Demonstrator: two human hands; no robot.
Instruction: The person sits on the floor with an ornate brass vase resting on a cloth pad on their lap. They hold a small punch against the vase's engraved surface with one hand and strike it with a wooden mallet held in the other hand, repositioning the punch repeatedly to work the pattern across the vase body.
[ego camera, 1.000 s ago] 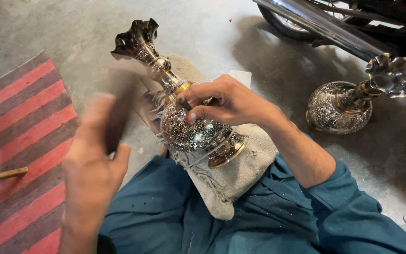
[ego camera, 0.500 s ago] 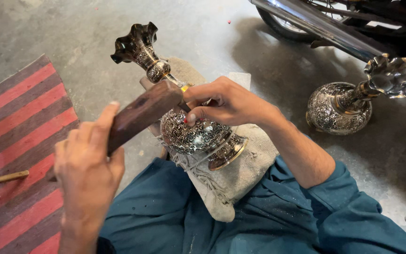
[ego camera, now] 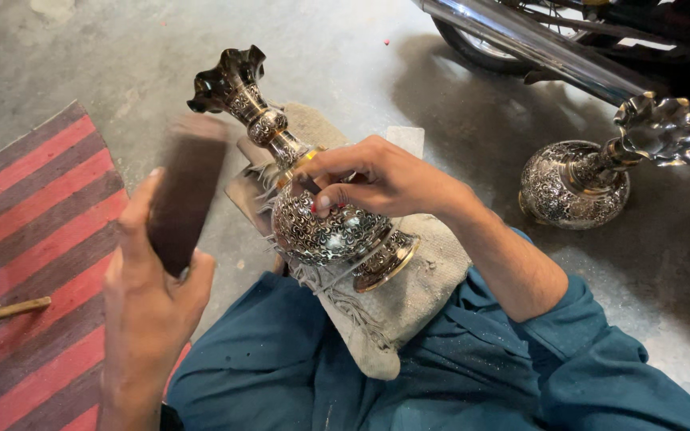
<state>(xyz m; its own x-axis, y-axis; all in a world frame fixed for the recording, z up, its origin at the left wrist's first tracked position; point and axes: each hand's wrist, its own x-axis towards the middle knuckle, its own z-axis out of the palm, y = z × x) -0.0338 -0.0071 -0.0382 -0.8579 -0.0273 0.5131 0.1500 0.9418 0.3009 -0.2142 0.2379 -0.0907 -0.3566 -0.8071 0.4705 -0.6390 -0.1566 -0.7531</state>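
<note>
The left hand is closed tight around a dark wooden block, held up in the air. The right hand pinches a thin tool against the shiny vase. The vase lies tilted on a cloth over the lap. Another vase stands on the floor, well apart.

— What's the floor like?
— Bare grey concrete floor, stained, with daylight falling across it.
— Anything lying on it?
— A red and brown striped mat at the left. At the top right, a motorcycle throws a dark shadow over the concrete.
</note>
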